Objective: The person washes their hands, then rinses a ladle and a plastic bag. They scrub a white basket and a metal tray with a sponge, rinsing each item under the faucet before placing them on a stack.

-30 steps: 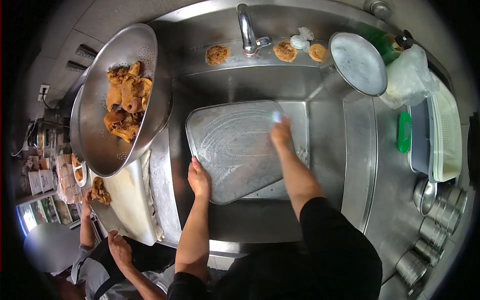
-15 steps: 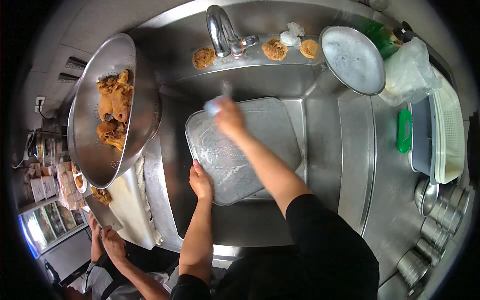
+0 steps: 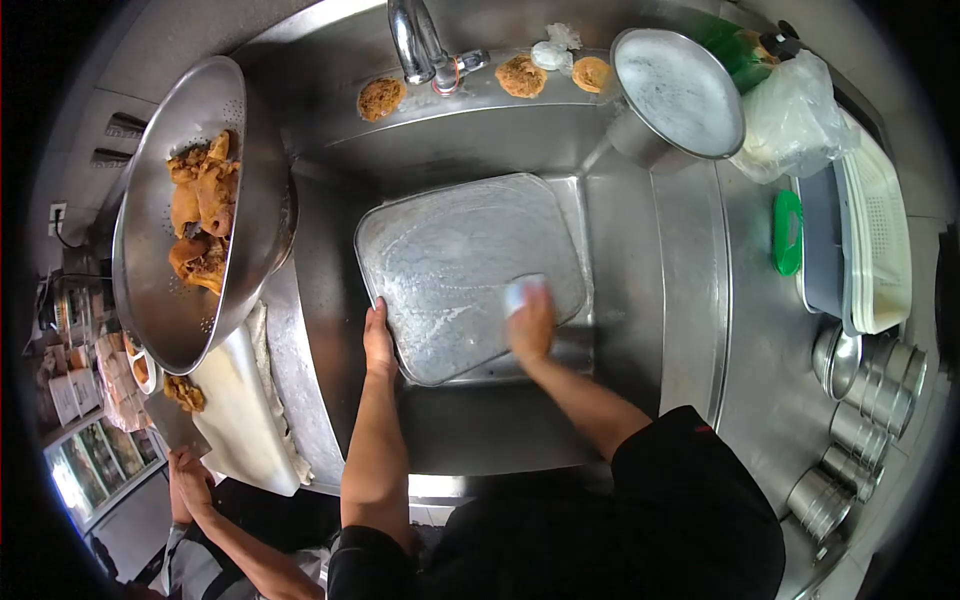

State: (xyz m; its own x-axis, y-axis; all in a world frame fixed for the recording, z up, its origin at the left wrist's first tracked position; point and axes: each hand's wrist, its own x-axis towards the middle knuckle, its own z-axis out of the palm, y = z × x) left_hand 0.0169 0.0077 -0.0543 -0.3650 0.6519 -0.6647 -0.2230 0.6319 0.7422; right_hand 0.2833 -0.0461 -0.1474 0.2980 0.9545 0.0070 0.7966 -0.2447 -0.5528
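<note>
A rectangular metal tray point(image 3: 450, 250), streaked with suds, lies tilted in the steel sink point(image 3: 635, 260). My left hand point(image 3: 378, 342) is closed on the tray's left edge near its lower corner, the fingers partly hidden behind it. On the lower right of the tray's surface, my right hand point(image 3: 532, 328) presses a pale blue-white sponge point(image 3: 524, 291). That hand and the sponge are blurred by motion, so the exact kind of scrubber is hard to make out.
A faucet point(image 3: 425, 50) rises behind the sink, with round brown scrubbing pads point(image 3: 521, 76) near it. At back right stands a pot of foamy water point(image 3: 677, 95). Left is a colander point(image 3: 180, 300) holding cooked meat; below it, a co-worker's hands point(image 3: 190, 485) hold a cleaver point(image 3: 178, 428).
My right hand has swept the sponge from the tray's upper left to its lower right. My left hand keeps its hold on the edge. The whole view has shifted slightly.
</note>
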